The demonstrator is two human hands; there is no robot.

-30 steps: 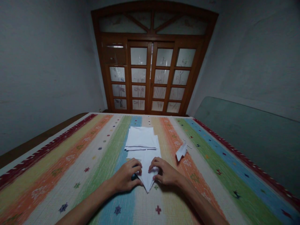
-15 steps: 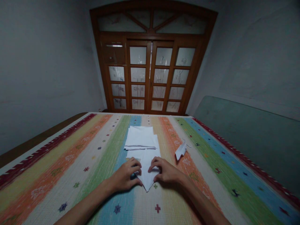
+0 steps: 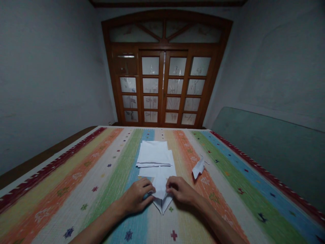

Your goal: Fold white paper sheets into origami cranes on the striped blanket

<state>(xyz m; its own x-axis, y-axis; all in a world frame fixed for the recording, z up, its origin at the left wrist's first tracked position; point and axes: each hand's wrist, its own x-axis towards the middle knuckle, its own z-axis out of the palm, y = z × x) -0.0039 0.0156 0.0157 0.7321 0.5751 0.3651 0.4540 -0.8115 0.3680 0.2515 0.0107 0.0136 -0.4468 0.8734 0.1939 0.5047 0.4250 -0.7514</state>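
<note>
Fingers (image 3: 146, 187) of the left hand (image 3: 135, 199) curl narrow onto the left edge of a folded white sheet (image 3: 161, 196), holding it down against the striped cloth (image 3: 76, 183) that covers the surface. The sheet lies between both hands, close to the person, with its pointed tip toward them over the blue and pale stripes. Just beyond it rests a stack of white paper (image 3: 154, 154). The right hand (image 3: 183, 194) holds the sheet's right edge with bent fingers (image 3: 171, 185); its thumb is hidden, so the exact grip cannot be told. Further right, apart on the orange stripe, sits a small folded paper piece (image 3: 198, 168). A green panel (image 3: 274, 149) stands along the right side.
</note>
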